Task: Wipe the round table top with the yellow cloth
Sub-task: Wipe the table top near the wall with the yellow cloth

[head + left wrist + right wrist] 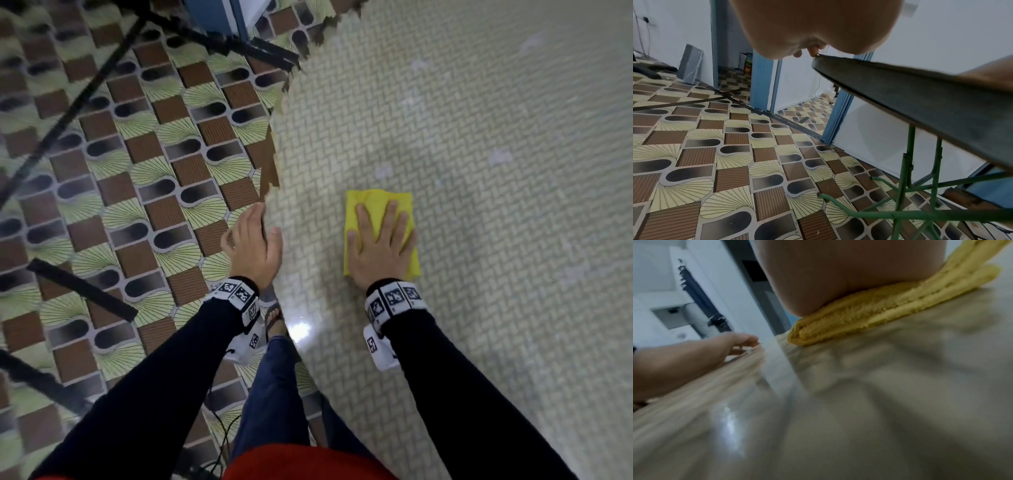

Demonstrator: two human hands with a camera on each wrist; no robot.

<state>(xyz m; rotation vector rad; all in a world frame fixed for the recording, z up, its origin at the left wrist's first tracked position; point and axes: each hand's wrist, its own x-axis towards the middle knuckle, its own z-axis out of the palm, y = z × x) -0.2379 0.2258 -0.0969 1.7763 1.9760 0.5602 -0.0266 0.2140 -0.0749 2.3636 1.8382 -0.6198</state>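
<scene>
Patterned tile floor (694, 162), white walls (941, 32), blue doorframe (760, 84)

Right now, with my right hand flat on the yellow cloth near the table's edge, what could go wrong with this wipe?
The right hand only presses flat on the folded yellow cloth, so its layers could bunch or slip out. The jagged torn edging at the rim of the round table top might snag the cloth on a leftward stroke. The thin green legs may rock if you lean hard.

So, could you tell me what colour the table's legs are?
Green; the table legs show best in the left wrist view.
</scene>
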